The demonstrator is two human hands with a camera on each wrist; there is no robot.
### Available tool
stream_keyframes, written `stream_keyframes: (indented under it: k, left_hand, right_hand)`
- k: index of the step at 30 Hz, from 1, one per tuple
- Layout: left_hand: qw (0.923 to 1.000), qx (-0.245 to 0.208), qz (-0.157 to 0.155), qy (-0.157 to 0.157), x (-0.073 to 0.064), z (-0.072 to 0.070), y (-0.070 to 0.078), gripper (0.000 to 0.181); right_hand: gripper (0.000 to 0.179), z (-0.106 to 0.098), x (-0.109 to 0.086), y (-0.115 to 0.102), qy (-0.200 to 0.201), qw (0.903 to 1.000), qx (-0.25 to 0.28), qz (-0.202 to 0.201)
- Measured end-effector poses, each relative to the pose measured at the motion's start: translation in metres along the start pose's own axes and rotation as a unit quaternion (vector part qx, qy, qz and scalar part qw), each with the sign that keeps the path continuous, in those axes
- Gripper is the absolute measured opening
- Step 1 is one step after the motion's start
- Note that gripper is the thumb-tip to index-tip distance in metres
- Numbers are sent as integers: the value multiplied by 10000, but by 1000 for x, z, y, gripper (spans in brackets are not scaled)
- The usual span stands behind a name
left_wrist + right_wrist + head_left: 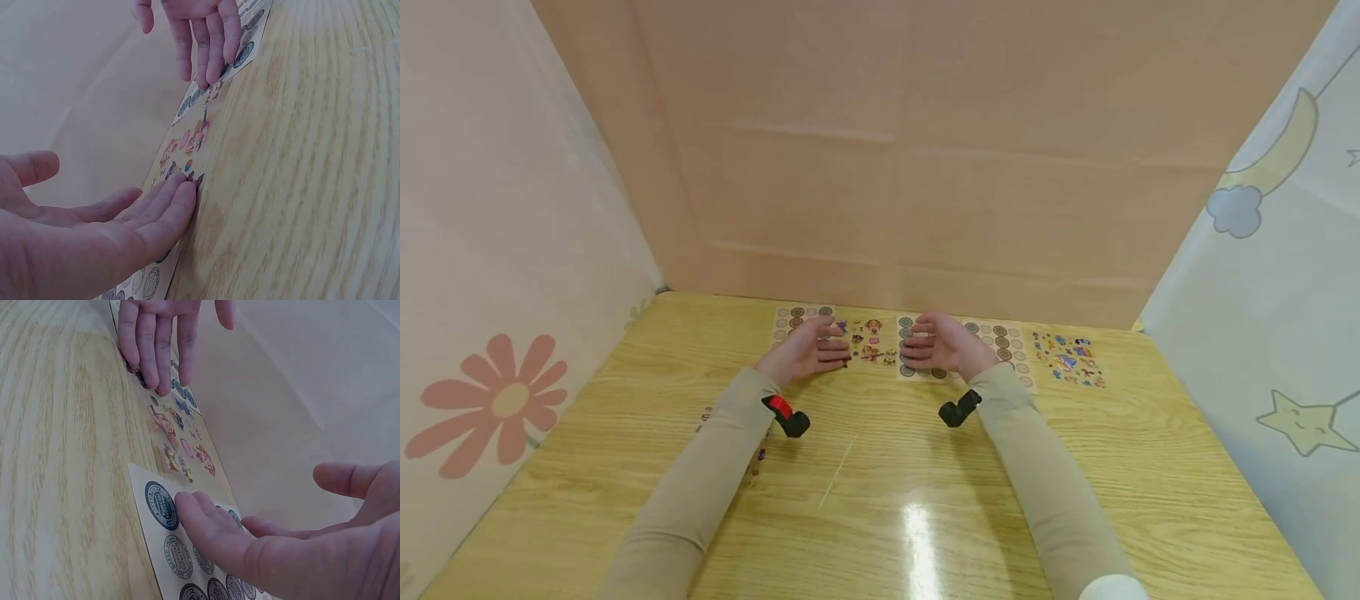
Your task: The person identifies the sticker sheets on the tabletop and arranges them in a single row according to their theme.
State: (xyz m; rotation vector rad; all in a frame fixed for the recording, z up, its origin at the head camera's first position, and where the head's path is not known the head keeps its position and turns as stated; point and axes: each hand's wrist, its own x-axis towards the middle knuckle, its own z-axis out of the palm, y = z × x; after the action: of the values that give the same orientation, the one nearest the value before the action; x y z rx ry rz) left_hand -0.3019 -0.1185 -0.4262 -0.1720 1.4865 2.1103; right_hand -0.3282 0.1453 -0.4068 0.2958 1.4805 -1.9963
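My left hand [808, 350] lies over the edge between a sheet of round stamp stickers [784, 321] and a clear sheet of cartoon stickers [872, 342]. Its fingers are straight and point inward, the thumb apart, with nothing held. Facing it, my right hand [946, 346] hovers at the left end of another round-sticker sheet [916, 372], fingers extended and relaxed. In the right wrist view, the fingertips come right beside a dark round stamp sticker [161, 505]. Between the two hands, the cartoon stickers [186, 139] show on the wood.
A clear sheet of colourful small stickers [1070, 360] lies farther right. More small stickers [754, 471] are partly hidden under the left forearm. A brown paper-like wall [895, 208] rises behind the wooden table [880, 483], with patterned cloth at both sides.
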Motion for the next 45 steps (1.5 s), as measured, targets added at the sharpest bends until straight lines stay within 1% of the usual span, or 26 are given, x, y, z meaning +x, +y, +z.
stream_keyframes:
  k: [6,12,15,16,20,22,23,24,30,34,39,42,45]
  left_hand:
    - [10000,-31,-6,-26,-1,0,1,66]
    - [10000,-24,-24,-39,-3,1,1,65]
    - [10000,-34,-34,-22,-4,2,1,65]
    - [10000,-41,-34,-16,-4,1,1,65]
    - [10000,-19,-33,15,-4,0,1,63]
    - [10000,-7,-23,37,-5,1,0,61]
    - [10000,-5,-27,45,-4,1,0,61]
    - [10000,-15,-29,47,-4,1,0,60]
    - [10000,-55,-31,41,-3,-1,-1,61]
    - [10000,-73,-21,31,-2,-1,-1,61]
    - [9999,-110,-20,6,-2,1,-1,60]
    - [9999,-109,-6,17,-4,2,-1,59]
    - [9999,-142,5,-22,-6,4,0,58]
  right_hand:
    - [59,1,3,0,16,10000,6,89]
    - [54,2,8,2,70,9990,-437,61]
    - [48,3,11,5,117,9979,-635,-69]
    - [45,-2,18,8,-32,9979,-622,-195]
    - [38,1,23,15,10,9975,-601,-361]
    - [39,4,25,19,6,9978,-550,-364]
    - [41,11,20,18,185,9975,-615,-308]
    - [42,12,20,20,213,9973,-627,-306]
    - [45,18,20,23,318,9933,-1032,-419]
    - [46,21,16,23,318,9921,-1114,-476]
    - [48,24,11,21,96,9910,-1146,-690]
    - [49,27,5,19,-104,9900,-1145,-821]
    - [49,31,-3,15,-188,9895,-1093,-931]
